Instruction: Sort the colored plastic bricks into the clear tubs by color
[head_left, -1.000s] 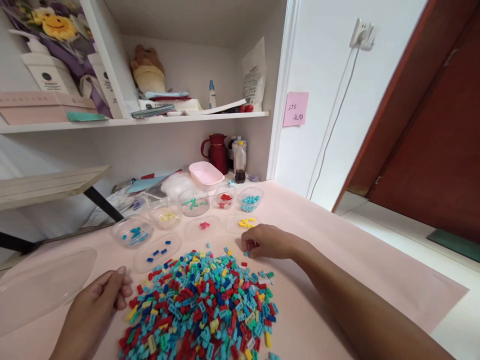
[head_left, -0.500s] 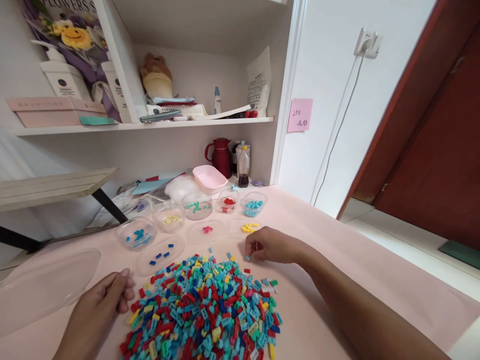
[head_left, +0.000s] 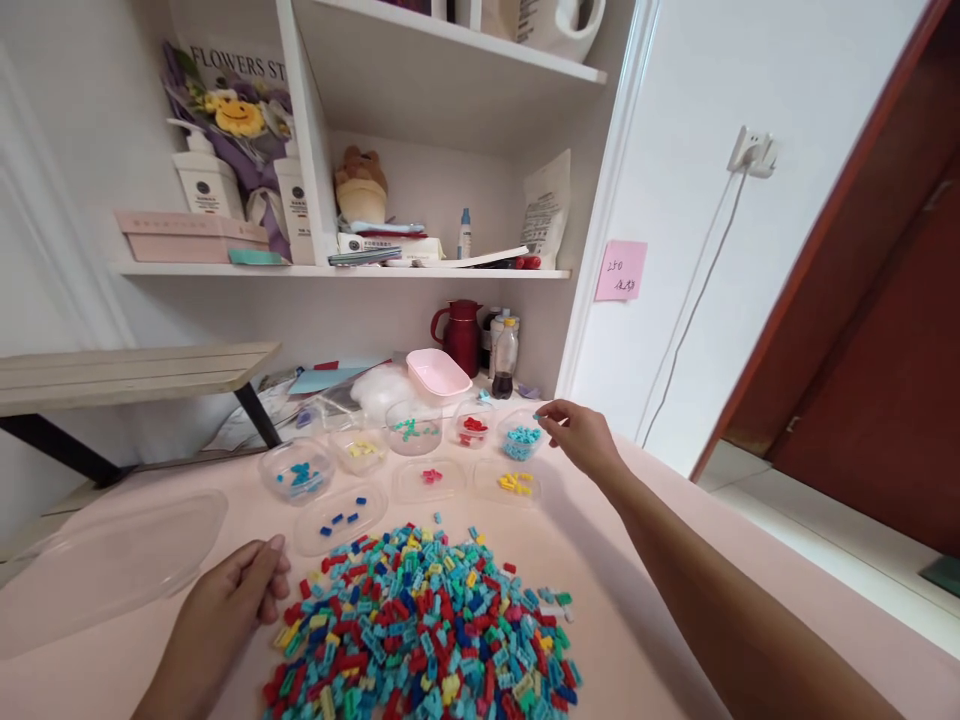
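My right hand (head_left: 581,435) is over the right rim of a clear tub of light blue bricks (head_left: 521,441). Its thumb and forefinger pinch a small light blue brick (head_left: 537,416). A large pile of mixed toy bricks (head_left: 427,620) covers the front of the table. At its left edge rests my left hand (head_left: 240,590), fingers loosely curled and closed, with nothing visible in them. Just left of the light blue tub are red bricks in a small clear tub (head_left: 473,428). Yellow bricks (head_left: 516,483) lie on a clear lid in front of it.
More clear containers hold blue (head_left: 301,476), pale yellow (head_left: 363,450) and green bricks (head_left: 412,430). Pink (head_left: 431,477) and dark blue bricks (head_left: 343,518) lie on lids. A large clear lid (head_left: 150,550) is at left. Behind stand a pink basin (head_left: 439,374), red jug (head_left: 462,340) and bottle (head_left: 505,360).
My right hand has moved from beside the pile, forward and right, to the light blue tub, with the brick in its fingers. The view has tilted up; my left hand stays by the pile.
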